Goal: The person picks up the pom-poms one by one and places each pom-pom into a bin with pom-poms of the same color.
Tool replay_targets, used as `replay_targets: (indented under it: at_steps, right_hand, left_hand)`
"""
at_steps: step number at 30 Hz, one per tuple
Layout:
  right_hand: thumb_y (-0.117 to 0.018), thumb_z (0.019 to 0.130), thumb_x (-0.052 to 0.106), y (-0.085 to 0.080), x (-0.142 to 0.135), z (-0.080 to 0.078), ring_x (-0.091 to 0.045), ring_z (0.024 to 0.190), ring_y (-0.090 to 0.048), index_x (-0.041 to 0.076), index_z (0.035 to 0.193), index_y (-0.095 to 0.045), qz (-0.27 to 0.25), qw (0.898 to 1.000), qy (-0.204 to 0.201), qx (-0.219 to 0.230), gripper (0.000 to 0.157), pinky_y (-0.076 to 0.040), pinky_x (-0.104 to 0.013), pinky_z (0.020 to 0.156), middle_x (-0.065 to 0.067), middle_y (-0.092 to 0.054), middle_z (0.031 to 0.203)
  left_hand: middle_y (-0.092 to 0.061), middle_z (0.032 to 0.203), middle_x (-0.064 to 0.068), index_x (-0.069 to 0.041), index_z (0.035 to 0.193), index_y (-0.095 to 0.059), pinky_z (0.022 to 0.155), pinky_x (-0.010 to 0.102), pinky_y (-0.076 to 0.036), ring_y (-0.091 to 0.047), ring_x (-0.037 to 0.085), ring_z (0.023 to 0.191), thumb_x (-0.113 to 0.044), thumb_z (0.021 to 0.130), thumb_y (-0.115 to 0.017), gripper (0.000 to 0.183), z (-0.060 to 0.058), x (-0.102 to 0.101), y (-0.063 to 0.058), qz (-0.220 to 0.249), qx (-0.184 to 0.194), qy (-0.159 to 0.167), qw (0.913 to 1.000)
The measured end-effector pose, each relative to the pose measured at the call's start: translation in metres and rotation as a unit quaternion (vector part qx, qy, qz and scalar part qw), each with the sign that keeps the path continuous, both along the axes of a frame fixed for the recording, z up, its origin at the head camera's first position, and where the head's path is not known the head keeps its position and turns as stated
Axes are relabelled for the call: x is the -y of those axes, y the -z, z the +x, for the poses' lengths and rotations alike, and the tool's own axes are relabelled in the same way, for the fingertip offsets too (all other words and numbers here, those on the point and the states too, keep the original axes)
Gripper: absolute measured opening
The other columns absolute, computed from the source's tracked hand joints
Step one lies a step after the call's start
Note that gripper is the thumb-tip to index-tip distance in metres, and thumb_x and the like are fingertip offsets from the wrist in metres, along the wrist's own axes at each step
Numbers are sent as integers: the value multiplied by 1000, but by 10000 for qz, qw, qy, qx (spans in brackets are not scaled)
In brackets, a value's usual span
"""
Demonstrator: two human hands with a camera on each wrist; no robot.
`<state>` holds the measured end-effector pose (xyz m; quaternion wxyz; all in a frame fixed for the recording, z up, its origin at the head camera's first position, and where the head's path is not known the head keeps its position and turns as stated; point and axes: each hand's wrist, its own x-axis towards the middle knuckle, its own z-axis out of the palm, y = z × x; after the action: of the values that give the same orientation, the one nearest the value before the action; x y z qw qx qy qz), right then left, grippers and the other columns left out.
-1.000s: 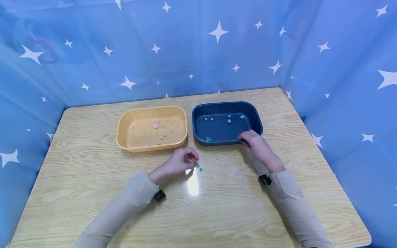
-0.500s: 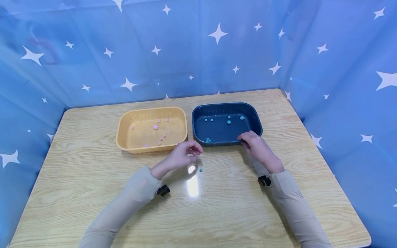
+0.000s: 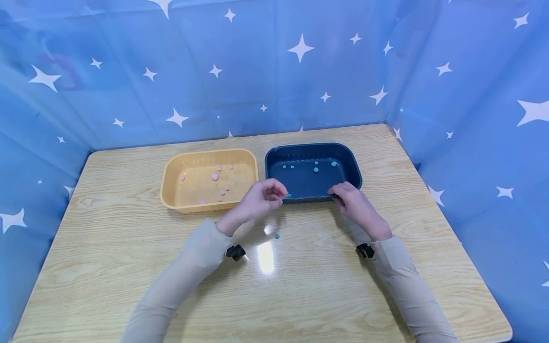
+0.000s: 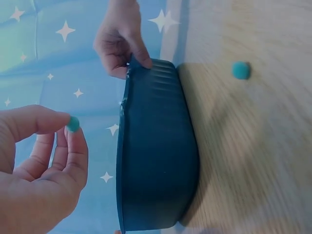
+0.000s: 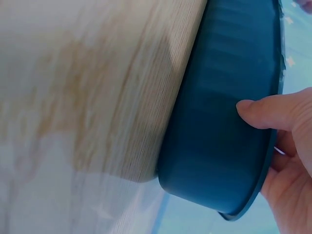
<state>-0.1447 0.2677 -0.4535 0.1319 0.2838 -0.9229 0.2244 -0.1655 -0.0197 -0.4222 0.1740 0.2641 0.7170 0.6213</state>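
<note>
My left hand (image 3: 256, 200) pinches a small teal ball (image 4: 73, 124) between thumb and fingertips, above the near left corner of the dark blue tray (image 3: 302, 183). In the left wrist view the ball is apart from the tray wall. My right hand (image 3: 359, 207) grips the tray's near rim toward its right end, thumb (image 5: 258, 112) on the outer wall and fingers over the inside. Several teal balls lie in that tray, some partly hidden behind my left hand. Another teal ball (image 3: 277, 236) rests on the table in front of it.
Left of the blue tray stands a yellow tray (image 3: 210, 207) holding several pink balls (image 3: 215, 176). Both trays sit toward the back of a wooden table (image 3: 300, 295). A blue curtain with white stars (image 3: 240, 62) hangs behind and at the sides.
My left hand has lifted from the table near the loose teal ball and moved forward and right to the blue tray's near edge. My right hand has stayed on the rim.
</note>
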Motion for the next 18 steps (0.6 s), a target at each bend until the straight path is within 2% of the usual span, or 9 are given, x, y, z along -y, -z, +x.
replay_targets:
  at_steps: [4,8,13,18]
  right_hand:
    - [-64,76,-16,0,0,0,-26,84,-58,0,89,-63,-8,10000,-10,-35,21,-51,-40,71,-12,-65,88]
    - [-64,75,-17,0,1,0,-26,84,-58,-1,89,-63,-2,9999,-18,-100,21,-51,-40,71,-13,-65,88]
    - [-64,75,-17,-1,1,1,-27,84,-58,-1,88,-64,-10,9999,-7,-116,22,-52,-40,71,-13,-66,88]
    - [-64,75,-17,-1,1,1,-26,84,-58,0,88,-64,-3,9999,6,-102,22,-51,-40,70,-12,-65,88]
  left_hand:
    - [-59,99,23,7,99,-57,77,23,-50,-57,40,93,15,83,-55,18,-5,-5,-3,105,385,-118,9991]
    - [-61,94,12,8,98,-57,74,21,-49,-54,44,95,16,83,-54,18,-10,-11,-6,303,585,-180,9977]
    - [-59,93,7,8,99,-57,74,21,-49,-51,45,97,15,84,-52,17,-14,-16,-13,534,807,-196,9951]
    - [-59,94,6,7,101,-57,75,22,-50,-53,38,95,15,85,-53,18,-20,-21,-19,678,878,-222,9936]
